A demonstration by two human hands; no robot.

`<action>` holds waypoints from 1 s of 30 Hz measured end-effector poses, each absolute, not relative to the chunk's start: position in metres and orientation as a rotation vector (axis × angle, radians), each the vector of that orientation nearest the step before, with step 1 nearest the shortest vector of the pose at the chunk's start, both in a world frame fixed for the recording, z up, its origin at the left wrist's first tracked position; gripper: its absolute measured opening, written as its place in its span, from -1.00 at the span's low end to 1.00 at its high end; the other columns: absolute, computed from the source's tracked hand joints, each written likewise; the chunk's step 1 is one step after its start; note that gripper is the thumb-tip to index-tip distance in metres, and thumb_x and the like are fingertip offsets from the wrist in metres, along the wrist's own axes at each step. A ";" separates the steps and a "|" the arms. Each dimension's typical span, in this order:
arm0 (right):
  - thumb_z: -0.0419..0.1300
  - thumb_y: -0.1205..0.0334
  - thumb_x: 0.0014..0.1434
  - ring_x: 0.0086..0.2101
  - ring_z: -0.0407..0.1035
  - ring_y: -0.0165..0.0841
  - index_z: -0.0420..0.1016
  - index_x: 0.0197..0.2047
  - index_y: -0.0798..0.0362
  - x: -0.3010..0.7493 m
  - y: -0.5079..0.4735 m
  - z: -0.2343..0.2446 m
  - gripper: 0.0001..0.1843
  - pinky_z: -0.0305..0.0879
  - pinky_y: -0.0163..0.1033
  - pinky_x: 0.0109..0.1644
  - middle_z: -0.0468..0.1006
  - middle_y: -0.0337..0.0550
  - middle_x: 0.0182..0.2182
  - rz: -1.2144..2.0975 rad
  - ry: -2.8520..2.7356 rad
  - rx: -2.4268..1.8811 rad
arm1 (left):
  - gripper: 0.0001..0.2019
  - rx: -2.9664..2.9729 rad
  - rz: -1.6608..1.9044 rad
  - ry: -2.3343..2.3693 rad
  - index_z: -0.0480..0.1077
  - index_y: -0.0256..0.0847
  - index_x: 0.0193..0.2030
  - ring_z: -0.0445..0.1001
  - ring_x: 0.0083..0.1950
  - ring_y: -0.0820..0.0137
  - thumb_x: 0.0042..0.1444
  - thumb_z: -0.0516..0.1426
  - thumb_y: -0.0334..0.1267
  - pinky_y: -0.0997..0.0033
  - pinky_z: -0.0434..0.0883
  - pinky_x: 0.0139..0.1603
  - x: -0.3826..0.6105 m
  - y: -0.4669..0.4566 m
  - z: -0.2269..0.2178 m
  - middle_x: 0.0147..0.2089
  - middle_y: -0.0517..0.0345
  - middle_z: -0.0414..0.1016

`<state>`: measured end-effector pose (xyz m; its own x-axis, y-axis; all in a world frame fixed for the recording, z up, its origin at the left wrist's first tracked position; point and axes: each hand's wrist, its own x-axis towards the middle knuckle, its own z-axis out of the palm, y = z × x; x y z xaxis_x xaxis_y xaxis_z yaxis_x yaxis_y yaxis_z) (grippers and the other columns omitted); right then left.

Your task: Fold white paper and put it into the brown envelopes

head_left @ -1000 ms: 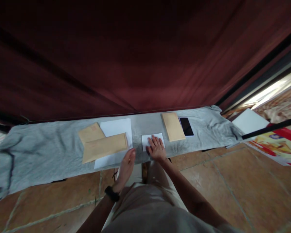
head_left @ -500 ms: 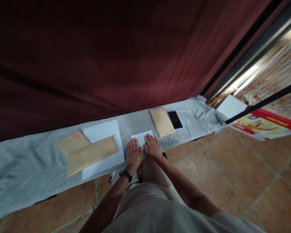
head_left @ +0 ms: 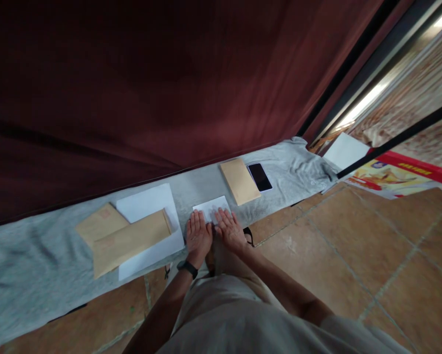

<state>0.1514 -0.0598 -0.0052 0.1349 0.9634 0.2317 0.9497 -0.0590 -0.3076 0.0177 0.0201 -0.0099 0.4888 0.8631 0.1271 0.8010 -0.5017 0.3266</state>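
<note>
The left hand [head_left: 198,237] has a black wristband [head_left: 187,268] snug around its wrist: a narrow dark strap with a slightly thicker block on top. It is too small to tell whether this is a watch or a tracker. The right hand [head_left: 229,229] and both forearms beside the wristband are bare. Below the wristband, nearer the camera, a pale beige-grey garment [head_left: 239,314] of soft, lightly creased cloth covers the body, and a sleeve edge [head_left: 361,334] of the same cloth shows far to the wristband's right.

left hand [head_left: 198,237], right hand [head_left: 230,230], flat, adjacent
</note>
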 end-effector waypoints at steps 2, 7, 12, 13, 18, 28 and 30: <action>-0.03 0.09 0.46 0.38 0.06 -0.20 0.17 0.44 0.08 0.144 -0.061 -0.003 -0.45 -0.07 0.03 0.47 0.22 -0.02 0.40 0.099 -1.921 -1.964 | -0.40 2.544 0.378 1.423 0.01 -0.45 0.49 -0.16 0.58 0.11 0.38 -0.13 -0.21 -0.03 -0.03 0.52 0.017 0.021 -0.011 0.56 -0.24 -0.10; 0.01 0.07 0.45 0.38 0.07 -0.17 0.17 0.43 0.14 0.145 -0.070 -0.009 -0.41 -0.01 0.02 0.45 0.20 0.02 0.41 0.123 -1.904 -1.983 | -0.41 2.635 0.392 1.405 0.02 -0.50 0.48 -0.09 0.56 0.08 0.40 -0.16 -0.21 -0.07 0.00 0.51 0.013 0.021 -0.014 0.53 -0.30 -0.04; 0.03 0.08 0.44 0.37 0.10 -0.15 0.13 0.46 0.13 0.163 -0.081 -0.014 -0.39 0.01 0.04 0.45 0.19 0.01 0.41 0.094 -1.841 -2.032 | -0.39 2.646 0.422 1.384 0.03 -0.54 0.47 -0.01 0.54 0.05 0.41 -0.15 -0.15 -0.10 0.04 0.49 -0.001 0.018 -0.016 0.50 -0.36 0.06; 0.03 0.08 0.44 0.37 0.10 -0.15 0.12 0.46 0.13 0.165 -0.083 -0.014 -0.39 0.01 0.04 0.45 0.18 0.01 0.41 0.088 -1.834 -2.036 | -0.38 2.646 0.422 1.381 0.03 -0.55 0.47 -0.01 0.54 0.03 0.41 -0.15 -0.14 -0.11 0.05 0.49 -0.003 0.016 -0.015 0.50 -0.37 0.05; 0.01 0.11 0.45 0.37 0.09 -0.13 0.09 0.47 0.16 0.169 -0.088 -0.016 -0.38 0.01 0.05 0.45 0.15 0.02 0.42 0.056 -1.837 -2.016 | -0.39 2.725 0.379 1.200 0.01 -0.49 0.48 -0.09 0.56 0.08 0.41 -0.13 -0.16 -0.10 0.06 0.49 -0.004 -0.004 -0.008 0.52 -0.30 0.01; 0.02 0.11 0.44 0.37 0.11 -0.15 0.06 0.48 0.15 0.169 -0.087 -0.020 -0.37 0.00 0.05 0.45 0.17 0.03 0.41 0.045 -1.827 -1.994 | -0.41 2.753 0.229 1.147 0.07 -0.49 0.46 -0.06 0.56 0.12 0.40 -0.12 -0.18 0.02 0.06 0.50 0.023 0.015 -0.003 0.51 -0.28 0.06; 0.02 0.09 0.44 0.36 0.11 -0.15 0.10 0.47 0.15 0.168 -0.087 -0.021 -0.38 0.00 0.04 0.45 0.17 0.03 0.42 0.045 -1.818 -1.993 | -0.41 2.756 0.209 1.168 0.07 -0.50 0.46 -0.05 0.56 0.11 0.39 -0.11 -0.19 0.02 0.05 0.50 0.030 0.031 -0.001 0.50 -0.30 0.07</action>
